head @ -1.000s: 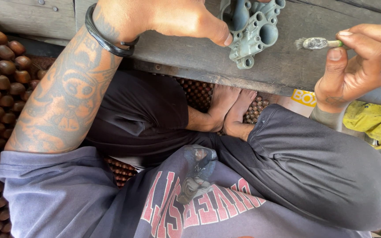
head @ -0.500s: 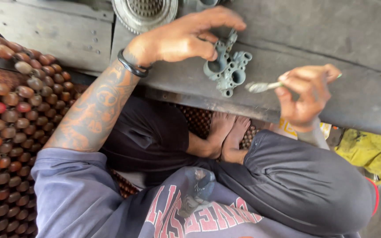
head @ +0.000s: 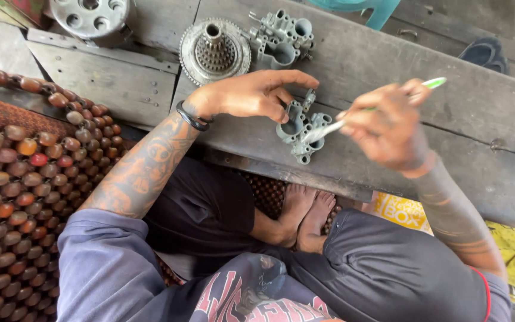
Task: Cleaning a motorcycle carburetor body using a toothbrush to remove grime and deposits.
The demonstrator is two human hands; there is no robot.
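Two hands work one part; the left hand (head: 251, 94) pinches the grey cast-metal carburettor body (head: 301, 128) against the weathered wooden counter (head: 388, 59); the right hand (head: 388, 128) grips a white-and-green toothbrush (head: 335, 126); brushing likely works best with the casting pinned firmly, bristles angled into each bore.

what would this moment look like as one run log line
left hand: steadies grey metal casting on wooden bench | right hand: holds toothbrush, tip on casting | nearby: toothed hub
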